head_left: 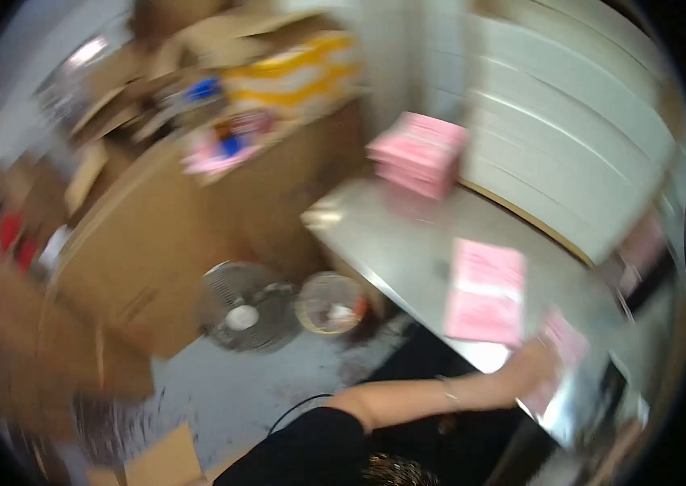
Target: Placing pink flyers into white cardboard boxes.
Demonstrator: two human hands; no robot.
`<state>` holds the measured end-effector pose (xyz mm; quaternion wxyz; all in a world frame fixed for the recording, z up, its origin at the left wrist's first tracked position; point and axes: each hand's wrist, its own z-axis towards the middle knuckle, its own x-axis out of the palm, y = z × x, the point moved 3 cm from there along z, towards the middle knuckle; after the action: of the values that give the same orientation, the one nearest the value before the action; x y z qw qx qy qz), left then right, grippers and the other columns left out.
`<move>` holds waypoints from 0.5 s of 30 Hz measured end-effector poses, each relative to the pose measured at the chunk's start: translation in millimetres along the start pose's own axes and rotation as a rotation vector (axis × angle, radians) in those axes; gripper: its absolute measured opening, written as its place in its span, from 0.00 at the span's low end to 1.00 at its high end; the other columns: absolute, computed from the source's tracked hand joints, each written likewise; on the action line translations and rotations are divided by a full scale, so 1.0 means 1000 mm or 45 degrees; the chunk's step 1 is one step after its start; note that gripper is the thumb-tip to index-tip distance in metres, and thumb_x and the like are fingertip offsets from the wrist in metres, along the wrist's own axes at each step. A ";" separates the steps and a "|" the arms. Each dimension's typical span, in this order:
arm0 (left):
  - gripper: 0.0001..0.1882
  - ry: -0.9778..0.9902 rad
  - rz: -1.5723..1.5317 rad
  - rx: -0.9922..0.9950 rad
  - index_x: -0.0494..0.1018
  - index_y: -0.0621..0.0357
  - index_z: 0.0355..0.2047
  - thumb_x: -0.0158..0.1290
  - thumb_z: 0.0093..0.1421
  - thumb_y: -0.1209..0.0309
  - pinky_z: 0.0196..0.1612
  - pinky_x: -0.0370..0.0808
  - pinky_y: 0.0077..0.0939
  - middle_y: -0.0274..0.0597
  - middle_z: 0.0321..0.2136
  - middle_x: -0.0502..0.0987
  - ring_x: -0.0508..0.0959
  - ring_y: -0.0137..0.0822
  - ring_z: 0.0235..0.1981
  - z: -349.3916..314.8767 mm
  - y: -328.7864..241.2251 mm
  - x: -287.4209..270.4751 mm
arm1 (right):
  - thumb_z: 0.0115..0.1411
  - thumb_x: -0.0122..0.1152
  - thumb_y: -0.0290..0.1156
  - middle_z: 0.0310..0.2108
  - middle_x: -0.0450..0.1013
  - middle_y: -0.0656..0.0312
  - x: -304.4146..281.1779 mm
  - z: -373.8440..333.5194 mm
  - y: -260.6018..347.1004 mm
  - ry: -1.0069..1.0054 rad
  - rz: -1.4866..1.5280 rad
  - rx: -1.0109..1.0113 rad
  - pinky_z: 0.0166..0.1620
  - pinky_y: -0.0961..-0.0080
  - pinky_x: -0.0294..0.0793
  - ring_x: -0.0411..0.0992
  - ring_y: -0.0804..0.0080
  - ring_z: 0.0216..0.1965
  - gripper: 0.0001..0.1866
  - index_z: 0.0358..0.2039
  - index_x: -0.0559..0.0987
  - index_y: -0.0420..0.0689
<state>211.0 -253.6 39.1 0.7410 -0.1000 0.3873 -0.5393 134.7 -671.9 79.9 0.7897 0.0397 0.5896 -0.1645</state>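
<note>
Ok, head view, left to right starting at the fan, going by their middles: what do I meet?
Fan → bucket → tall pink stack → flat pink packet → hand

Left arm enters from the lower edge, black sleeve [306,441] ending near the elbow. Left forearm [408,402] is bare, stretched rightward, rising slightly. Left wrist [476,390] roughly straight. Left hand [533,370] motion-blurred; can't read finger pose.
</note>
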 end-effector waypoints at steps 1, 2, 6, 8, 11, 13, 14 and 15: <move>0.06 0.165 0.332 0.018 0.77 0.55 0.25 0.55 0.49 0.68 0.38 0.71 0.41 0.46 0.30 0.76 0.75 0.45 0.38 0.007 -0.013 -0.015 | 0.62 0.52 0.43 0.35 0.77 0.46 0.031 0.004 -0.050 0.029 -0.149 0.195 0.41 0.55 0.74 0.75 0.52 0.36 0.21 0.38 0.80 0.34; 0.08 0.466 0.517 -0.055 0.77 0.55 0.25 0.54 0.53 0.64 0.39 0.70 0.42 0.45 0.28 0.75 0.74 0.45 0.37 0.011 -0.019 -0.035 | 0.57 0.50 0.27 0.34 0.72 0.46 0.037 0.012 -0.046 -0.277 0.069 -0.003 0.46 0.60 0.69 0.70 0.48 0.40 0.09 0.33 0.77 0.37; 0.15 0.254 0.338 0.102 0.67 0.57 0.23 0.61 0.54 0.64 0.33 0.63 0.42 0.45 0.23 0.68 0.69 0.46 0.27 0.011 -0.007 -0.055 | 0.56 0.50 0.25 0.32 0.71 0.43 -0.017 0.007 0.059 -0.361 0.389 0.077 0.42 0.54 0.67 0.68 0.44 0.38 0.08 0.32 0.76 0.34; 0.12 0.379 0.414 0.096 0.70 0.56 0.25 0.61 0.54 0.65 0.33 0.63 0.40 0.44 0.25 0.70 0.71 0.45 0.31 0.020 -0.022 -0.059 | 0.56 0.57 0.25 0.32 0.73 0.44 -0.026 0.002 0.056 -0.525 0.387 0.123 0.44 0.53 0.68 0.70 0.45 0.39 0.10 0.38 0.80 0.37; 0.13 0.380 0.381 0.133 0.69 0.56 0.24 0.62 0.53 0.67 0.33 0.63 0.39 0.44 0.25 0.69 0.69 0.44 0.30 0.024 -0.036 -0.052 | 0.57 0.58 0.27 0.31 0.73 0.46 -0.050 -0.012 0.052 -0.595 0.419 0.192 0.43 0.55 0.69 0.70 0.47 0.38 0.09 0.36 0.81 0.39; 0.12 0.387 0.370 0.157 0.69 0.56 0.24 0.62 0.53 0.67 0.33 0.63 0.39 0.44 0.25 0.69 0.69 0.44 0.30 0.025 -0.040 -0.047 | 0.57 0.60 0.32 0.29 0.73 0.50 -0.052 -0.017 0.050 -0.612 0.445 0.216 0.41 0.58 0.70 0.71 0.51 0.35 0.11 0.37 0.82 0.40; 0.12 0.380 0.382 0.161 0.69 0.57 0.24 0.62 0.54 0.67 0.33 0.62 0.38 0.44 0.25 0.69 0.69 0.44 0.30 0.025 -0.041 -0.046 | 0.57 0.60 0.32 0.29 0.73 0.50 -0.052 -0.017 0.051 -0.611 0.441 0.224 0.41 0.58 0.70 0.71 0.51 0.35 0.11 0.37 0.82 0.40; 0.12 0.384 0.380 0.162 0.69 0.57 0.24 0.62 0.54 0.67 0.33 0.62 0.38 0.44 0.25 0.69 0.69 0.44 0.30 0.026 -0.041 -0.045 | 0.57 0.60 0.31 0.29 0.73 0.49 -0.052 -0.015 0.053 -0.602 0.449 0.224 0.41 0.58 0.70 0.71 0.51 0.36 0.10 0.36 0.82 0.40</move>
<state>194.3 -237.4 100.8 0.7511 0.0872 0.4694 -0.4559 123.9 -607.4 117.5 0.9149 0.1703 0.3570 -0.0801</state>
